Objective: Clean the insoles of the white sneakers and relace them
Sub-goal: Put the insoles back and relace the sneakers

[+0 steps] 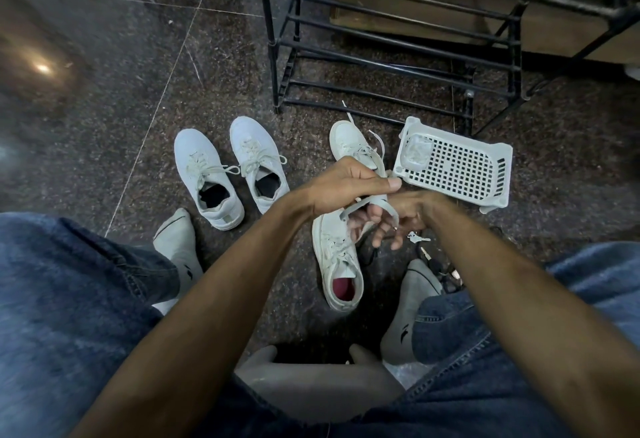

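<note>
- Two hands raised over the floor, likely to keep the lace free of tangles.
- Left hand (346, 184) pinching the white lace (375, 200); right hand (391, 223) blurred, fingers curled around it.
- Sneakers below: one (337, 264) laced, other (349, 141) loose.

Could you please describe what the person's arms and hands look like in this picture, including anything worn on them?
Both forearms are bare to the frame edge, with no sleeves, gloves, watch or bracelets in view. The left hand shows no ring. The right hand is partly motion-blurred; a small pale glint on one finger may be a ring, but that is unclear.
</note>
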